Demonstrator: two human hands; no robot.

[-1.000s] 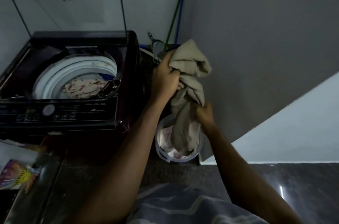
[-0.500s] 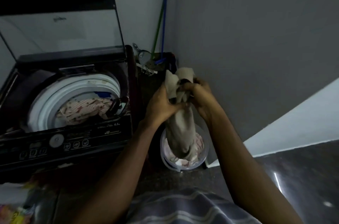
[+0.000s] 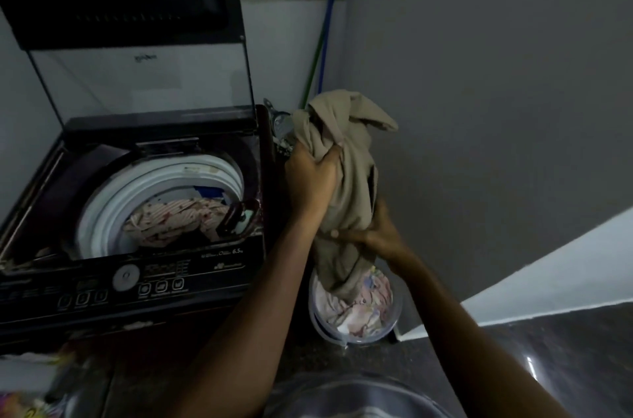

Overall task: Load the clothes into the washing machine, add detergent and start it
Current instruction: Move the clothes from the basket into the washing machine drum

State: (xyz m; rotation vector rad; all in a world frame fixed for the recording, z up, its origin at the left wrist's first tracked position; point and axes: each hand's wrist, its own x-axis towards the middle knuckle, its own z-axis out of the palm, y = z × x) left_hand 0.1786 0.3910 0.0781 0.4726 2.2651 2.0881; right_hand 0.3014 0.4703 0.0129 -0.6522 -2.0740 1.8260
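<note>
You held the beige garment (image 3: 349,143) above the bucket (image 3: 344,337), at 3 o'clock from the washing machine (image 3: 205,267). Your left hand (image 3: 310,178) gripped its upper bunch and your right hand (image 3: 380,231) gripped it lower, fingers clamped on cloth. The soft, creased tail hung into the bucket; it could catch other clothes and drag them out.

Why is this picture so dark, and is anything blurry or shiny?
Head view: dim light, so the washing machine looks nearly black; the bottom-left corner is blurred; a small glare streak shines on the floor; the beige cloth is fairly sharp.
</note>
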